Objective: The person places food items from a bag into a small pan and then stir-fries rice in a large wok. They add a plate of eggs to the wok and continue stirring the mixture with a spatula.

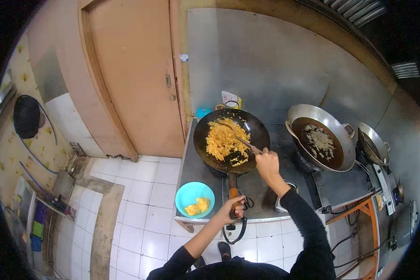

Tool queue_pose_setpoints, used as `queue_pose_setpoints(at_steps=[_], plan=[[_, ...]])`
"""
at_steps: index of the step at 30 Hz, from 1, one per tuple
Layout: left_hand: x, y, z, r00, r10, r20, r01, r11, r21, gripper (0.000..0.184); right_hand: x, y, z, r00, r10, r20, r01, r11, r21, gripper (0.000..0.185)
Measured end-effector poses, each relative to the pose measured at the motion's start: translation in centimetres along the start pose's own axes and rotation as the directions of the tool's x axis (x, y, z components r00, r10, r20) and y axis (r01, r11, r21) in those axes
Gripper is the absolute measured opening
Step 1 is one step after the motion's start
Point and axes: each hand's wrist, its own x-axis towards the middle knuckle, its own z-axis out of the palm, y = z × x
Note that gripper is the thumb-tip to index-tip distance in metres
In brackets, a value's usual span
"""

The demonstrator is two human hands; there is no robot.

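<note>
My left hand [230, 211] is closed around the wooden handle [233, 184] of a dark wok [259, 133] on the stove. In the wok lies a heap of crumbly yellow-orange food [224, 144] that looks like fried rice. My right hand [268, 163] grips the wooden end of a long-handled spatula [243, 142]. Its metal head reaches into the food, partly covered by it. Just left of my left hand stands a turquoise bowl [182, 193] with a soft yellow lump [198, 206], perhaps scrambled egg, in it.
Right of the wok, a large metal pan [345, 149] holds dark oil with pale bits frying. A smaller pan [374, 142] sits farther right. Behind the wok are a packet [231, 99] and a small blue container [203, 112]. The counter's front edge [261, 220] is near me.
</note>
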Motion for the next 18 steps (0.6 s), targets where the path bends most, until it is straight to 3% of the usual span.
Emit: queue_pose_setpoints(at_steps=[2,4,5,6,8,10,14,15,17,18], plan=[[1.2,-1.2,-0.3,0.995,0.066,0.08,-0.062,0.996,-0.058,0.024,-0.3,0.3,-0.5,0.998,0.009,0.062,-0.01,1.0,0.016,0.025],[2.4,-2.1,0.2,0.994,0.103,0.031,-0.1,0.992,-0.075,0.028,0.2,0.6,-2.9,0.984,0.029,0.175,-0.035,0.999,0.03,0.036],[3.0,-2.6,0.7,0.989,0.14,-0.049,-0.144,0.987,-0.067,0.027,0.4,0.8,-5.2,0.924,0.105,0.367,-0.183,0.966,0.184,0.033],[3.6,-3.1,1.2,0.976,0.174,-0.129,-0.183,0.981,-0.059,0.026,0.4,1.2,-5.1,0.927,0.104,0.359,-0.179,0.967,0.181,0.033],[5.2,-3.9,1.9,0.957,0.241,-0.162,-0.245,0.97,-0.002,0.025,-0.7,1.5,-4.5,0.811,0.108,0.576,-0.389,0.834,0.391,0.034],[7.5,-5.1,2.8,0.917,0.314,-0.247,-0.329,0.944,-0.021,0.023,-0.7,-0.7,-0.9,0.783,0.01,0.622,-0.403,0.77,0.495,0.033],[8.1,-5.8,3.1,0.839,0.43,-0.333,-0.41,0.903,0.13,0.02,4.5,1.8,0.1,0.762,0.099,0.64,-0.425,0.822,0.378,0.032],[7.6,-5.5,1.6,0.911,0.307,-0.274,-0.32,0.947,-0.002,0.018,6.0,3.8,0.0,0.737,0.028,0.675,-0.366,0.856,0.364,0.032],[4.0,-3.9,1.3,0.928,0.251,-0.277,-0.264,0.964,-0.011,0.018,6.5,7.0,-1.6,0.65,-0.128,0.749,-0.297,0.865,0.405,0.033],[2.9,-3.3,1.5,0.942,0.192,-0.274,-0.204,0.979,-0.013,0.019,6.6,6.3,-1.2,0.652,-0.122,0.748,-0.303,0.863,0.405,0.033]])
